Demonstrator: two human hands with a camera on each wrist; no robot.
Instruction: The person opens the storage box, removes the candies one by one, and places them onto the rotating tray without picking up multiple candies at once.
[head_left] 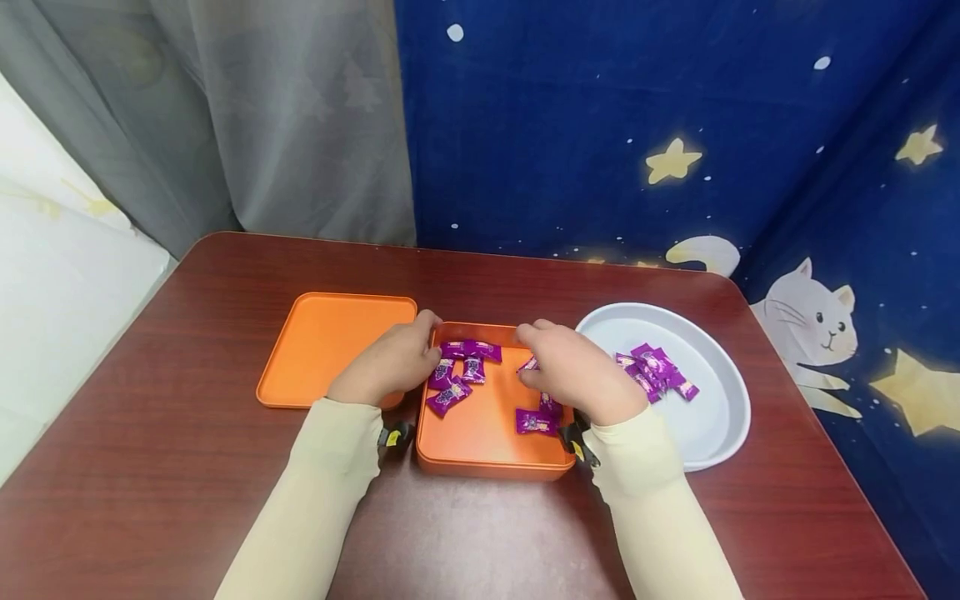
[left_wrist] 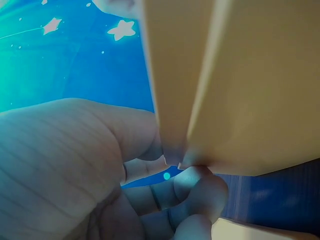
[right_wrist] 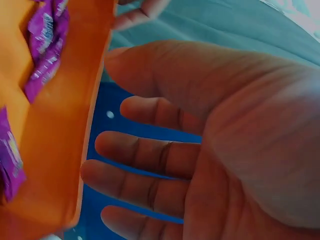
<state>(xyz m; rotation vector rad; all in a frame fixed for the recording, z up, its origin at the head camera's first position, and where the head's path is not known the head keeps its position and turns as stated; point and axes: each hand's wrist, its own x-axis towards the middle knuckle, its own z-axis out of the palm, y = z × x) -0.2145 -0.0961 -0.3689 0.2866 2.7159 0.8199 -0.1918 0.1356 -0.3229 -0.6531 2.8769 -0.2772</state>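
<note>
An orange plastic box [head_left: 491, 433] lies on the table with several purple-wrapped candies [head_left: 450, 396] inside, grouped toward its left and right sides. My left hand [head_left: 393, 358] is at the box's back left corner. In the left wrist view, the thumb and curled fingers [left_wrist: 200, 192] grip the box's edge. My right hand [head_left: 577, 367] reaches over the back right of the box and hides some candies. Its fingers [right_wrist: 140, 150] are fairly straight in the right wrist view, with the thumb against the rim and no candy held.
On the right stands a round white tray [head_left: 716, 425] holding a pile of purple candies [head_left: 656, 371]. A flat orange lid [head_left: 337, 333] lies to the left, partly behind my left hand. The brown table [head_left: 187, 467] ends at a grey and blue curtain [head_left: 525, 125].
</note>
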